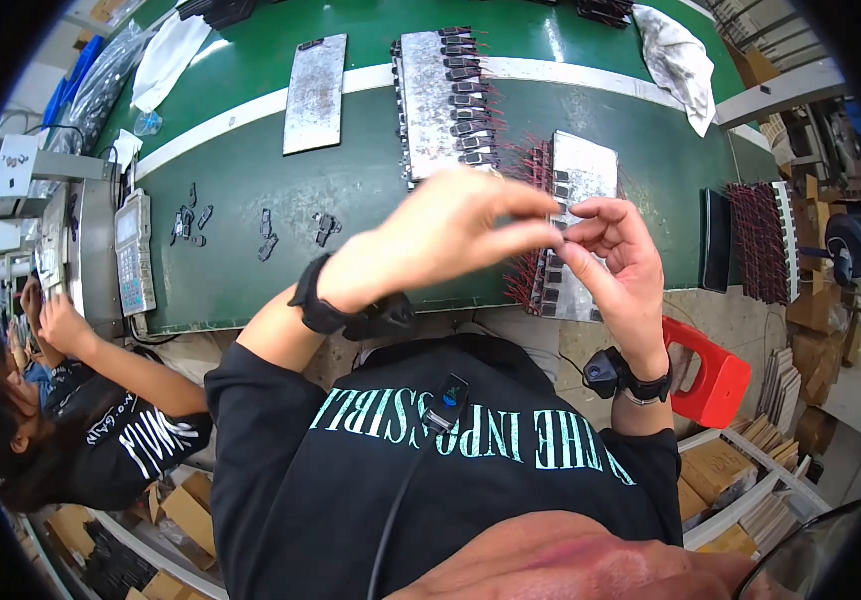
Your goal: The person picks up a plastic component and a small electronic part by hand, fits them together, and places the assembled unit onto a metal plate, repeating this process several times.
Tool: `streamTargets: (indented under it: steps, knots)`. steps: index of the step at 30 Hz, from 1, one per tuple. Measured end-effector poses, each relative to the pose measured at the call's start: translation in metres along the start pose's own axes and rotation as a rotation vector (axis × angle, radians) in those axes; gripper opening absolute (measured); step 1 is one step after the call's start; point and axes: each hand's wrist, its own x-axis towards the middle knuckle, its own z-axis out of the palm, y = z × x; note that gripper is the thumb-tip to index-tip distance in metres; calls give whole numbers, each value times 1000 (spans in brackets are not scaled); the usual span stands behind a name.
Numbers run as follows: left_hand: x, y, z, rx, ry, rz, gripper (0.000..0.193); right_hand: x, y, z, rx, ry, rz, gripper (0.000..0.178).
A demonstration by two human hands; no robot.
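Note:
My left hand (pixel 455 225) reaches across from the left, its thumb and fingers brought together at the tips. Close against those tips is my right hand (pixel 618 250), fingers curled and thumb bent in a pinch. Whatever lies between the fingertips is too small to make out. Directly beneath both hands is a pale metal plate (pixel 587 158) bearing a row of small black parts (pixel 551 280) with red wires (pixel 522 275) along its left side. Left of it, a second metal plate (pixel 428 110) carries more black wired parts (pixel 465 100), its lower end partly behind my left hand.
A third plate (pixel 314 100) has one black part on top. Loose black pieces (pixel 188 222) lie in small groups on the green table (pixel 240 280). A keypad device (pixel 133 255) stands at the left, near a co-worker. Further right are wired parts (pixel 758 240) and a red plastic object (pixel 715 385).

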Motion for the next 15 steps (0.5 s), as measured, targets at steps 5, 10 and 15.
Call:
streamTargets:
  steps: [5,10,15]
  knots:
    - [-11,5,3,-302,-11,-113,21,12,-2,11,-41,-33,-39,33]
    - [8,-30,-22,-338,196,-254,18,25,2,10,19,-5,-53,28]
    - [48,-139,-79,-224,439,-379,21,40,9,-20,-630,164,-232,20]
